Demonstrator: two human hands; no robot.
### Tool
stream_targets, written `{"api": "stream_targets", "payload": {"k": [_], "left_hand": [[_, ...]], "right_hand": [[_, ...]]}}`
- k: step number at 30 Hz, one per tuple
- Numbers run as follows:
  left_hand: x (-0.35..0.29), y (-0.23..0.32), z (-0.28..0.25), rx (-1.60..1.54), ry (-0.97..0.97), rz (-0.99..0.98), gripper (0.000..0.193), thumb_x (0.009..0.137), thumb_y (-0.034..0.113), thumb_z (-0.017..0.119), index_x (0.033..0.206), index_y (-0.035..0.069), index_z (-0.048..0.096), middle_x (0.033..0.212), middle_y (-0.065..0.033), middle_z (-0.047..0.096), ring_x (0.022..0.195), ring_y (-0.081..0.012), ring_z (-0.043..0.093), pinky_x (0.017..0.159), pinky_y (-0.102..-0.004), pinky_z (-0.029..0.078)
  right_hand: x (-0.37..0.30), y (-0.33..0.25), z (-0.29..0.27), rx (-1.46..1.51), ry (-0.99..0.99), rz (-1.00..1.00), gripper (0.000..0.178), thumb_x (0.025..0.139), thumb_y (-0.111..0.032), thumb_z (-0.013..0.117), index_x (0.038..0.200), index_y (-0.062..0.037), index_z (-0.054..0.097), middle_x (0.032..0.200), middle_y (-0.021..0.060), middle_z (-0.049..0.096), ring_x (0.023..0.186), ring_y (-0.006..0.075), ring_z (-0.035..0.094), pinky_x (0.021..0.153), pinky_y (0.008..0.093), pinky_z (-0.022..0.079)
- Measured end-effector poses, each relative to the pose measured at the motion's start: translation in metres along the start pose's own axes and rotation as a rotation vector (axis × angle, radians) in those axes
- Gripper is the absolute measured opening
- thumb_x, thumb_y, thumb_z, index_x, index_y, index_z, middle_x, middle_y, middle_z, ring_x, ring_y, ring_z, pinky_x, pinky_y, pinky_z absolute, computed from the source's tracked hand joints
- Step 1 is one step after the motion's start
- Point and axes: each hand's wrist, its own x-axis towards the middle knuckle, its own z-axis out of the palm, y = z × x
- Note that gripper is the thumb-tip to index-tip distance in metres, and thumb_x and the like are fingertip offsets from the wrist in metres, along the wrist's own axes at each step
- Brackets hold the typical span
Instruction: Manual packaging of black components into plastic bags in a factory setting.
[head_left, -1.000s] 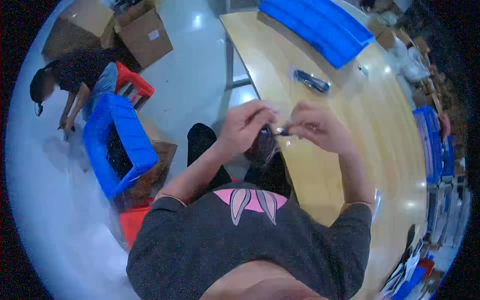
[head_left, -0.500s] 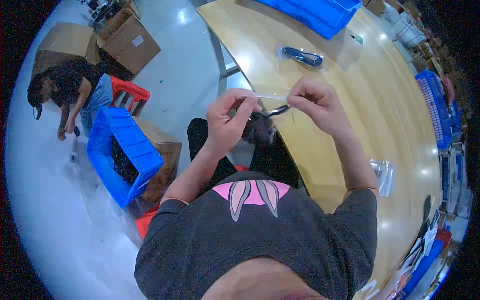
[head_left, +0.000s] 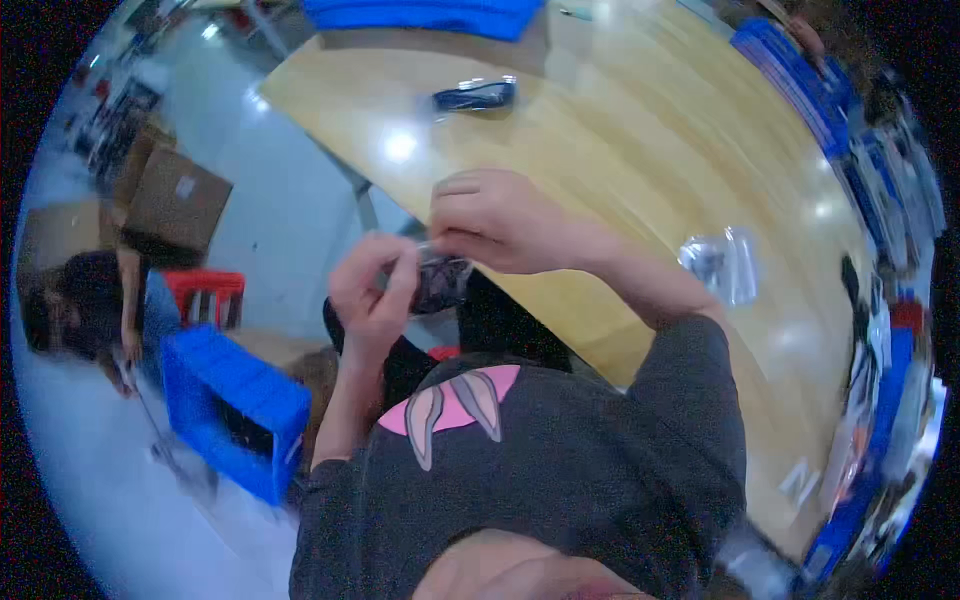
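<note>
A clear plastic bag [head_left: 441, 284] with something dark inside hangs in front of me at the table's left edge. My left hand [head_left: 372, 290] pinches its upper edge between thumb and fingers. Close beside it, my right hand [head_left: 500, 222] is closed with its fingertips at the top of the same bag. The back of the right hand hides part of the grip. What the dark contents are I cannot make out. Farther off on the wooden table [head_left: 620, 130] lies another clear bag [head_left: 476, 95] holding a dark blue or black long item.
Clear bags [head_left: 722, 264] lie on the table to my right. A blue bin [head_left: 425, 15] stands at the far edge. On my left are a blue crate [head_left: 235, 405], a red stool [head_left: 205, 290], cardboard boxes [head_left: 178, 205] and a bent-over person [head_left: 90, 300].
My right hand has moved left along the bag's top until it meets my left hand. The view has swung, so the table's things sit farther left.
</note>
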Motion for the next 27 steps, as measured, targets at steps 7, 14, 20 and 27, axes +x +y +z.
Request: {"api": "stream_targets", "payload": {"k": [7,14,20,27], "left_hand": [[0.014,-0.015,0.004,0.006,0.323,-0.171,0.016,0.099,0.01,0.056,0.101,-0.001,0.067,0.091,-0.0074,0.07,0.076,-0.0136,0.063,0.068,-0.0267,0.046],[0.012,-0.024,0.022,-0.074,0.034,-0.289,0.015,0.098,0.007,0.058,0.104,-0.002,0.067,0.09,-0.0081,0.07,0.078,-0.0131,0.064,0.068,-0.0259,0.047],[0.013,-0.039,0.05,-0.181,-0.193,-0.402,0.014,0.097,0.007,0.058,0.104,-0.003,0.067,0.09,-0.0069,0.07,0.08,-0.0119,0.064,0.075,-0.025,0.051],[0.009,-0.037,0.084,-0.085,-0.411,-0.27,0.015,0.095,0.008,0.06,0.105,-0.002,0.067,0.088,-0.0057,0.069,0.081,-0.0106,0.064,0.074,-0.0245,0.051]], "right_hand": [[-0.013,0.055,-0.061,-0.204,0.344,0.426,0.017,0.091,-0.021,0.064,0.095,-0.0048,0.065,0.086,0.0119,0.067,0.079,0.0297,0.064,0.07,0.0384,0.05],[-0.182,0.092,-0.163,-0.806,0.225,1.145,0.027,0.09,-0.033,0.06,0.101,-0.0099,0.068,0.1,0.0171,0.069,0.096,0.0347,0.065,0.081,0.0483,0.05],[-0.278,-0.001,-0.113,-0.372,-0.101,1.533,0.033,0.084,-0.033,0.069,0.09,-0.0009,0.066,0.085,0.0182,0.067,0.082,0.0361,0.064,0.071,0.0433,0.049],[-0.315,-0.003,-0.041,-0.811,0.344,1.352,0.03,0.089,-0.027,0.061,0.099,0.0006,0.063,0.096,0.0216,0.065,0.089,0.04,0.063,0.077,0.0462,0.049]]}}
